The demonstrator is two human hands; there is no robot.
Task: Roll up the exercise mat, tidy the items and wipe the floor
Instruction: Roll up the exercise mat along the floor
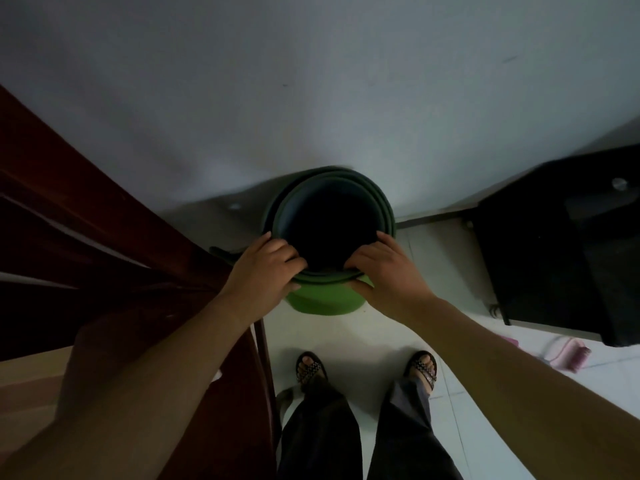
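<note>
The green foam exercise mat (325,301) is rolled into a loose tube and stands on end on the white tiled floor (363,336), against the pale wall (311,98). My left hand (266,268) and right hand (384,271) each hold a closed grip on the near top rim, fingers curled over the layered edges. The hollow core is dark; I cannot tell whether anything is in it. A dark red-brown wooden door (86,220) stands just left of the roll. A black cabinet (561,254) stands to the right, with a pink fringed cloth (568,353) on the floor near it. My sandalled feet are below the roll.
</note>
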